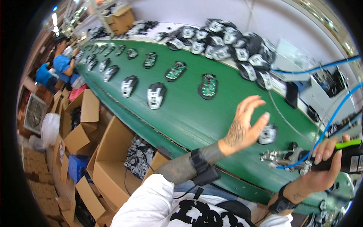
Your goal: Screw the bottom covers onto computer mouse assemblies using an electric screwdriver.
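Note:
My left hand (244, 126) reaches over the green conveyor belt (227, 117) with its fingers apart and nothing in them. Just right of its thumb lies a silver-and-black computer mouse shell (267, 134). At the right, my right hand (327, 157) is wrapped round a black power screwdriver (351, 160) with a green lever. Its metal nose (281, 156), fed by a blue tube (338, 109), points left over the belt, close to that shell. Farther along are mouse bases with green circuit boards (209, 86) and a row of silver-and-black shells (155, 95).
A heap of mouse shells (223, 38) lies on the ledge behind the belt, beside a dark phone-like slab (291, 94). Open cardboard boxes (109, 178) stand along the near side, one holding dark parts (139, 157). People in blue shirts (62, 65) are at the far left.

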`<state>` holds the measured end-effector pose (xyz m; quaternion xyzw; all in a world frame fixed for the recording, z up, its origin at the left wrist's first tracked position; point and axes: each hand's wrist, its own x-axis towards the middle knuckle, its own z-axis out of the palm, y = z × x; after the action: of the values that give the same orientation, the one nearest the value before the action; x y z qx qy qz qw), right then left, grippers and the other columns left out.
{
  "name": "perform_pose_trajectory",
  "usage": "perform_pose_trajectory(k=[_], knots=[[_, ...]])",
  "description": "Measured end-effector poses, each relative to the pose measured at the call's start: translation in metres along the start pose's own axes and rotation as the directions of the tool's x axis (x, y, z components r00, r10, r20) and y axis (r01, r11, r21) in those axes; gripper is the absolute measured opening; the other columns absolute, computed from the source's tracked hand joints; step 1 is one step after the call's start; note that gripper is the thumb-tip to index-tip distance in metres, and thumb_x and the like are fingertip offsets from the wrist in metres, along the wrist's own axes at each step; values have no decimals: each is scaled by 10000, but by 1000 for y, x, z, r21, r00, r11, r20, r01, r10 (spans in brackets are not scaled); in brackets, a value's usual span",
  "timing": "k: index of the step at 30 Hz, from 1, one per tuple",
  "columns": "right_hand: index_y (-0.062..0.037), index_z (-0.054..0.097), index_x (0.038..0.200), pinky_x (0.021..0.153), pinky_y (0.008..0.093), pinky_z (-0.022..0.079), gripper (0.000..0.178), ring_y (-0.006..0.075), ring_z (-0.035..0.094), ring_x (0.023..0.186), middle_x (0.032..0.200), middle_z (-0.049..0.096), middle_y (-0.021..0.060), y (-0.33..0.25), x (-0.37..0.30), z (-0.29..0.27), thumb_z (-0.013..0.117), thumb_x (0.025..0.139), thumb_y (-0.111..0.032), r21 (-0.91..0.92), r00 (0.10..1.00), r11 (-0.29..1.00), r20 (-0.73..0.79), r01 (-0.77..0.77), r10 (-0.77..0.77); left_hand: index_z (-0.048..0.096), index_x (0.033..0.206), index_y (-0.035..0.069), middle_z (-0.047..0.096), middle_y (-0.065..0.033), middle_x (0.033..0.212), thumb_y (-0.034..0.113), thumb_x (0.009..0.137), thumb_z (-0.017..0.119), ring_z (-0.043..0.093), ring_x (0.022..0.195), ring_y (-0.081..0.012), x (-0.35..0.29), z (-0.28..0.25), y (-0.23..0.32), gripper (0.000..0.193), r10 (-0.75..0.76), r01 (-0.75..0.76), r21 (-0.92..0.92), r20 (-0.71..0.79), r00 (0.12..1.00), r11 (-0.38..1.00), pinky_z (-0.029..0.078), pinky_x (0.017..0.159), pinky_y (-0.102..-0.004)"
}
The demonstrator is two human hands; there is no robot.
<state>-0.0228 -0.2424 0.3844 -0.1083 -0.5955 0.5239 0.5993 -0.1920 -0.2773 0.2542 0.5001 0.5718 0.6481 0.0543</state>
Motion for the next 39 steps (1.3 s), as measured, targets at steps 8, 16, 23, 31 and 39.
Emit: perform_pose_trajectory(k=[8, 16, 23, 31, 39], knots=[[13, 411, 1160, 633, 297, 374, 328, 166, 445, 664, 846, 473, 86, -8, 15, -24, 450, 896, -177, 180, 994, 979, 81, -92, 78, 611, 855, 54, 577, -27, 898, 201, 903, 505, 575, 807, -182, 15, -47, 190, 187, 567, -508, -471, -18, 823, 721, 475, 701, -282], [34, 337, 1194, 585, 261, 402, 438, 119, 443, 553, 704, 457, 58, -5, 5, 1, 497, 852, -187, -122, 1000, 993, 17, 10, -8, 621, 927, 26, 610, -90, 961, 194, 856, 514, 586, 819, -252, 0, -68, 160, 212, 718, -432, -636, 293, 631, 639, 479, 688, -350], [27, 370, 1257, 777, 313, 467, 662, 234, 556, 950, 1063, 547, 162, -27, 7, 2, 610, 746, -319, -260, 995, 965, -69, 47, -67, 554, 1135, 80, 491, -238, 1163, 285, 741, 674, 452, 1101, -394, 24, -187, -29, 460, -35, -89, 804, 135, 990, 588, 376, 938, -465], [1, 422, 1240, 766, 325, 482, 563, 243, 558, 967, 1067, 560, 173, -27, 9, 1, 569, 767, -266, -265, 994, 960, -33, 93, -106, 581, 1125, 66, 534, -194, 1162, 364, 726, 672, 520, 1077, -330, 45, -192, -92, 506, -250, 189, 771, -40, 967, 608, 427, 913, -389], [-18, 435, 1194, 687, 287, 479, 504, 204, 575, 858, 990, 575, 145, -29, 1, 7, 606, 774, -237, -218, 992, 973, -86, 70, -91, 527, 1200, 90, 491, -199, 1193, 434, 722, 641, 464, 1114, -380, 72, -73, -110, 599, -418, 226, 844, -3, 908, 486, 399, 942, -433]])
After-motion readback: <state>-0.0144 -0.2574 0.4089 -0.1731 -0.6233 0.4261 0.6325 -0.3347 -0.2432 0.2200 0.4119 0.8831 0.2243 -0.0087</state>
